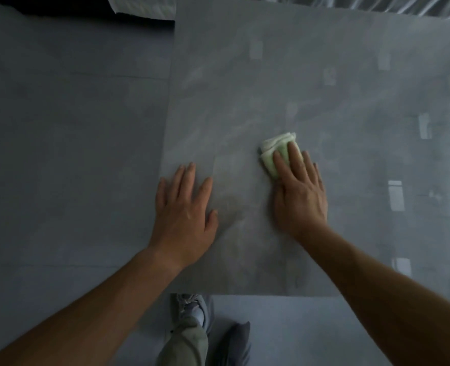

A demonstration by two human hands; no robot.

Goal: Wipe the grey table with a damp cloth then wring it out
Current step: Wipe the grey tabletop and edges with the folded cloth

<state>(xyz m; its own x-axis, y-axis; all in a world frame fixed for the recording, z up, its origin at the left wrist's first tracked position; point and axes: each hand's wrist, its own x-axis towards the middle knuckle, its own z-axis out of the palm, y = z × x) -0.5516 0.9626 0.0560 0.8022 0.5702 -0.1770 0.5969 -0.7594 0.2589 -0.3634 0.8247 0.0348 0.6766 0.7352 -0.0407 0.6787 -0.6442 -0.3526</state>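
Note:
The grey table (311,75) fills the middle and right of the head view, glossy with streaks and window reflections. A folded pale green and white cloth (274,151) lies flat on it a little right of centre. My right hand (299,191) presses down on the cloth with fingers spread, covering its near half. My left hand (185,210) rests palm-down and flat at the table's left edge, fingers apart, holding nothing.
Grey floor (68,141) lies to the left and below the table's near edge. My leg and grey shoe (192,313) stand at that near edge. A dark object with a white piece (142,6) sits at the top left. Curtain folds (377,3) show at the top right.

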